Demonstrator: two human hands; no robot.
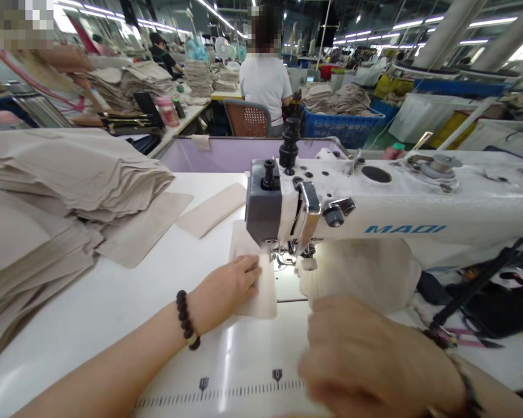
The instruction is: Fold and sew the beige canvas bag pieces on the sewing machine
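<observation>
My left hand (pixel 229 290), with a dark bead bracelet at the wrist, rests on a beige fabric piece (pixel 264 299) just left of the needle area. Its fingers lie on the cloth, slightly bent. Closer to me on the right, my right hand (pixel 361 354) is smeared by motion and its fingers do not show clearly. The white sewing machine (pixel 401 209) stands over the table, its presser foot (pixel 284 258) between the two fabric areas. More beige fabric (pixel 366 273) lies under the machine arm, beyond my right hand.
Stacked beige fabric pieces (pixel 70 168) cover the table's left side, and a loose strip (pixel 213 209) lies near the machine head. A scale (pixel 239 390) runs along the front. Behind are a seated person (pixel 265 81) and a blue crate (pixel 344 123) of fabric.
</observation>
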